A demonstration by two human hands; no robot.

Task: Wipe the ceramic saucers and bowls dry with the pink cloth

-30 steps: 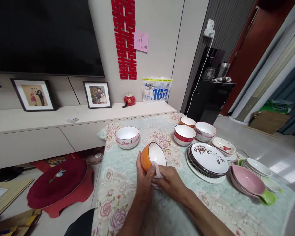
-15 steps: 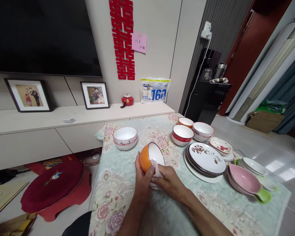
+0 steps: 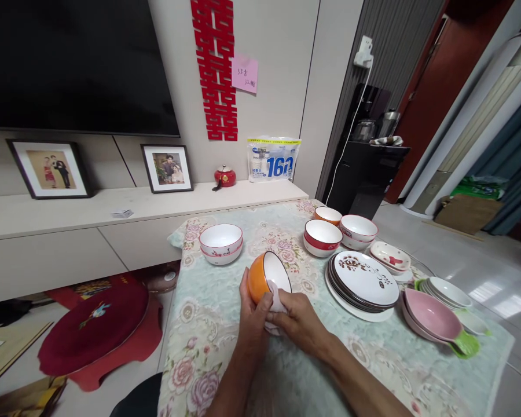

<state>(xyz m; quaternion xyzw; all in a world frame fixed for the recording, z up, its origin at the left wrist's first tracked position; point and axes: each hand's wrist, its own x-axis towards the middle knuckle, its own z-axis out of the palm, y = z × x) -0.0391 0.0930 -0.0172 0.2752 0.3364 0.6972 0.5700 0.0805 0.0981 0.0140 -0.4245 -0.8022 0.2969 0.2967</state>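
Observation:
An orange bowl (image 3: 257, 279) with a white inside and dark rim is tilted toward the right above the table. My left hand (image 3: 252, 313) is closed around its left side and bottom, thumb at the near rim. Pinched in my right hand (image 3: 298, 317) is a pale pinkish cloth (image 3: 278, 300), pressed over the bowl's near rim; part of it hangs below the fingers. Left of the bowl stand two stacked white bowls with red rims (image 3: 221, 238). To the right sits a stack of plates (image 3: 364, 279) with a brown flower pattern on top.
Red-and-white bowls (image 3: 323, 236), another orange bowl (image 3: 328, 215) and white bowls (image 3: 358, 227) stand at the table's back right. Pink leaf-handled bowls (image 3: 432, 315) and small white bowls (image 3: 450, 292) lie near the right edge. A red stool (image 3: 99, 330) stands left of the floral tablecloth (image 3: 208, 347).
Almost nothing differs. Both hands stay on the orange bowl and cloth, with at most a very slight shift of the bowl.

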